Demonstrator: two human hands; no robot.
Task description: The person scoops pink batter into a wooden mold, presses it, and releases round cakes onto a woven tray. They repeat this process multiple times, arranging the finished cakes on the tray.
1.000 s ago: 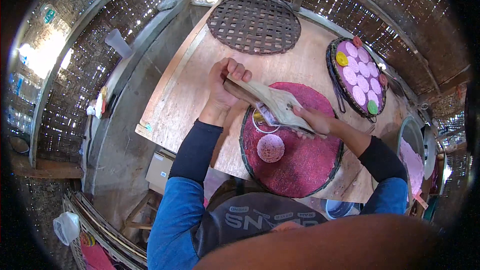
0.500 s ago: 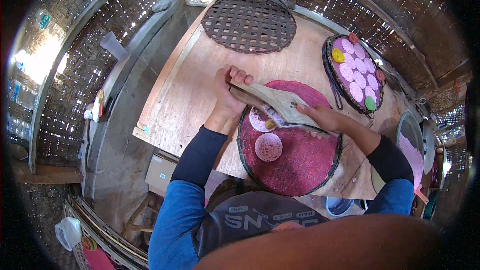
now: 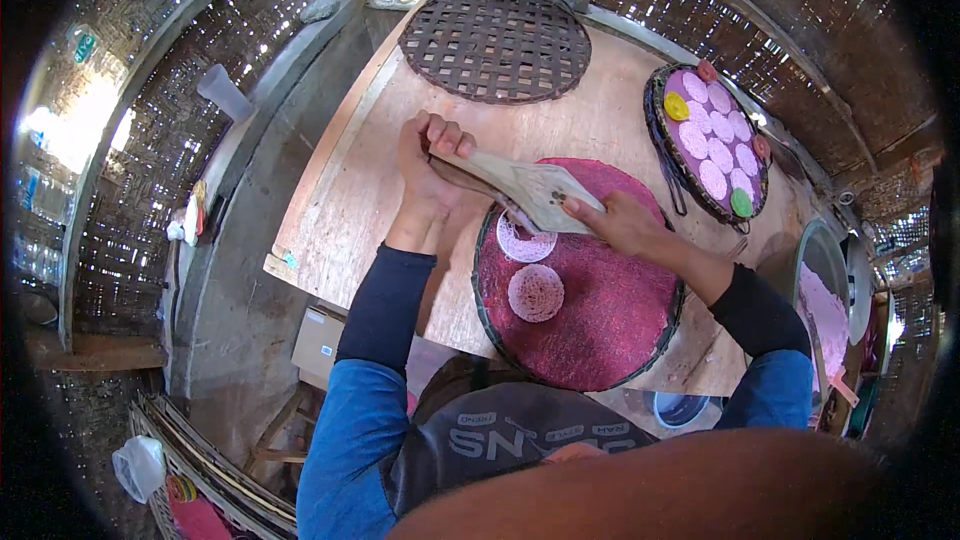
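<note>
The left grip (image 3: 427, 156) and right grip (image 3: 622, 224) clasp the wooden tool (image 3: 540, 194) near its ends, likely to keep it steady. Below, between them, a white ring (image 3: 525, 258) circles pink strings (image 3: 522, 240), maybe keeping them round.

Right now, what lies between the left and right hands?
A pale wooden tool, spanning from the left hand to the right hand, shows there in the head view.

Lettering (image 3: 468, 445), apparently, on shirt (image 3: 490, 467) and green sticker (image 3: 84, 47)
</note>
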